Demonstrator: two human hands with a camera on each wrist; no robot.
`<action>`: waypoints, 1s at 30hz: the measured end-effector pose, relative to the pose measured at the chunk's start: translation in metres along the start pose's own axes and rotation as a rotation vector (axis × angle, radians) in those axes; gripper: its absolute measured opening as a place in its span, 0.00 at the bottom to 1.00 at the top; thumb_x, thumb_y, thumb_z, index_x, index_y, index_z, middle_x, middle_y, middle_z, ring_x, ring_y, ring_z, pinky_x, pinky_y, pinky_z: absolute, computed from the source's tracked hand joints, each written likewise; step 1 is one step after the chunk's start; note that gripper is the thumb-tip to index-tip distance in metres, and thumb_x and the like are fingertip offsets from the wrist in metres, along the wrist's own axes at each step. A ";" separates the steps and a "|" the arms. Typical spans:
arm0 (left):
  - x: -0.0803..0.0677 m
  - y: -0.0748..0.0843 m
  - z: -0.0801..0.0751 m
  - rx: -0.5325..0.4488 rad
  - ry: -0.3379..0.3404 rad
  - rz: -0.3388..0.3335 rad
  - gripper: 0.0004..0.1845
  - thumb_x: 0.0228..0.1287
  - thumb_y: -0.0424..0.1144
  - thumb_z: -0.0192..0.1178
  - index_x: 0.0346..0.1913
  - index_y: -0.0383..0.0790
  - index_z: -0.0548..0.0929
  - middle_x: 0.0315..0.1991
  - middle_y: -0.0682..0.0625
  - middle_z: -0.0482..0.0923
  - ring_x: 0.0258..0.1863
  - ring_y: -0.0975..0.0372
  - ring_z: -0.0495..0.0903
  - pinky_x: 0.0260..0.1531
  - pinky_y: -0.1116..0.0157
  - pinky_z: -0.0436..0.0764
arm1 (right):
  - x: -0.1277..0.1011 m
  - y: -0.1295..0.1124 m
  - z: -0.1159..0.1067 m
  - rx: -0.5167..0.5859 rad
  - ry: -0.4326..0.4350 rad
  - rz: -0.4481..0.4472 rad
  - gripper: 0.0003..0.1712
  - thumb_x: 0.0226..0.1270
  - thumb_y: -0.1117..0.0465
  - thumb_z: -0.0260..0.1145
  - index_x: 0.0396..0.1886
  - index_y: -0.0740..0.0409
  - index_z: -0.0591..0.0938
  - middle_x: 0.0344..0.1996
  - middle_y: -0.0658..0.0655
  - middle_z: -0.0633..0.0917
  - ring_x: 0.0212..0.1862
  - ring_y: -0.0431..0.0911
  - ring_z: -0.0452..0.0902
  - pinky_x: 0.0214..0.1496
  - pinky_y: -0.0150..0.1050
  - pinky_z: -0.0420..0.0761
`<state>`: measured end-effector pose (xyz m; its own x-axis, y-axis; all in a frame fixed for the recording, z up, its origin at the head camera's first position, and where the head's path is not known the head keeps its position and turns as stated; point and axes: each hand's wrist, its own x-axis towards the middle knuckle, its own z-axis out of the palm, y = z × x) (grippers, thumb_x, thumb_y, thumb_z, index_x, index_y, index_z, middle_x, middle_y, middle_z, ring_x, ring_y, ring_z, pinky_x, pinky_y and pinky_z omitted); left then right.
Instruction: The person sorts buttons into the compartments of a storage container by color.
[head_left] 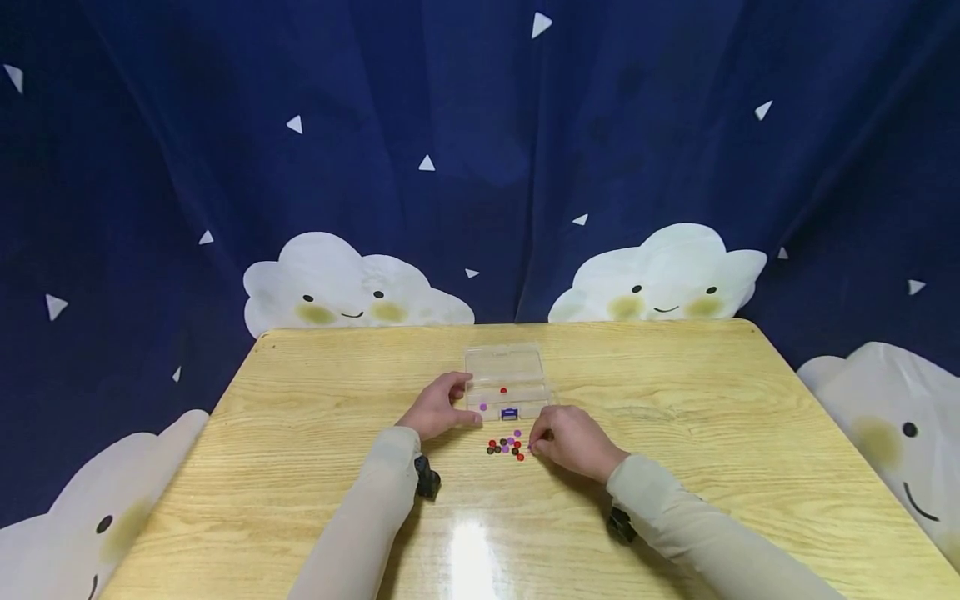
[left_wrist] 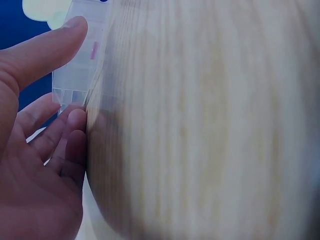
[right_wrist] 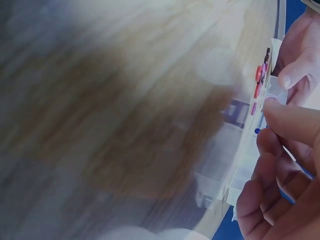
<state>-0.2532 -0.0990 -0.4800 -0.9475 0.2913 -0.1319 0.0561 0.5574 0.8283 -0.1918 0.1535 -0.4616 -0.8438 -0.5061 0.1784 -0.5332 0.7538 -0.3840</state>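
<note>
Discs, small and round, in red, purple and a dark brown or black [head_left: 511, 441], lie in a loose cluster on the pale wood-grain table [head_left: 315, 400], just in front of a clear plastic case [head_left: 528, 390] whose transparent lid [head_left: 502, 364] is laid back on its far side. A single red disc [head_left: 503, 390] sits in a rear compartment, a single purple disc [head_left: 483, 407] in the front-left part, and a blue-violet latch [head_left: 509, 413] marks the front edge.

The left hand [head_left: 438, 408] braces the case's left end, its thumb at the front corner and fingers curled at the side. The right hand [head_left: 573, 439] works at the cluster's right edge; its grip, thumb and forefinger drawn together, seems to pinch a purple piece [head_left: 529, 447], mostly hidden by the fingertips.

The likeliest slip is that thin piece squirting out, since only a sliver of its edge is available. The curled lower fingers could also scatter neighbouring discs, so close is the cluster. A knuckle catching the case's front-right corner might skid the light box, and a careless left-hand squeeze could tip it, mixing what lies inside.
</note>
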 end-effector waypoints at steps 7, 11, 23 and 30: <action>-0.001 -0.001 0.000 0.000 0.007 0.009 0.43 0.53 0.40 0.76 0.72 0.46 0.69 0.61 0.49 0.74 0.59 0.55 0.73 0.61 0.54 0.74 | 0.005 0.003 -0.002 0.018 0.036 0.028 0.05 0.55 0.66 0.75 0.26 0.51 0.88 0.28 0.46 0.86 0.32 0.37 0.80 0.39 0.32 0.81; 0.000 -0.001 0.001 0.005 0.011 0.005 0.43 0.52 0.41 0.76 0.72 0.46 0.69 0.60 0.49 0.75 0.58 0.55 0.73 0.61 0.54 0.74 | 0.006 0.005 -0.002 0.021 0.033 0.050 0.05 0.55 0.66 0.74 0.27 0.52 0.88 0.28 0.46 0.86 0.32 0.37 0.80 0.39 0.33 0.81; 0.001 -0.002 0.001 -0.008 0.009 -0.002 0.43 0.52 0.40 0.76 0.72 0.46 0.69 0.61 0.49 0.74 0.58 0.55 0.72 0.60 0.54 0.74 | 0.010 0.003 -0.007 0.091 0.069 0.114 0.05 0.58 0.67 0.72 0.29 0.51 0.89 0.29 0.46 0.85 0.31 0.35 0.76 0.36 0.30 0.78; 0.000 0.000 0.001 -0.018 0.009 -0.005 0.43 0.53 0.39 0.76 0.72 0.46 0.69 0.61 0.48 0.74 0.59 0.55 0.72 0.61 0.54 0.74 | 0.012 0.006 -0.012 0.135 0.081 0.154 0.04 0.60 0.65 0.72 0.29 0.51 0.89 0.30 0.47 0.85 0.30 0.35 0.74 0.34 0.30 0.75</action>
<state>-0.2526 -0.0977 -0.4805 -0.9504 0.2820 -0.1313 0.0459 0.5445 0.8375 -0.2061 0.1573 -0.4509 -0.9197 -0.3497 0.1782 -0.3893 0.7542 -0.5288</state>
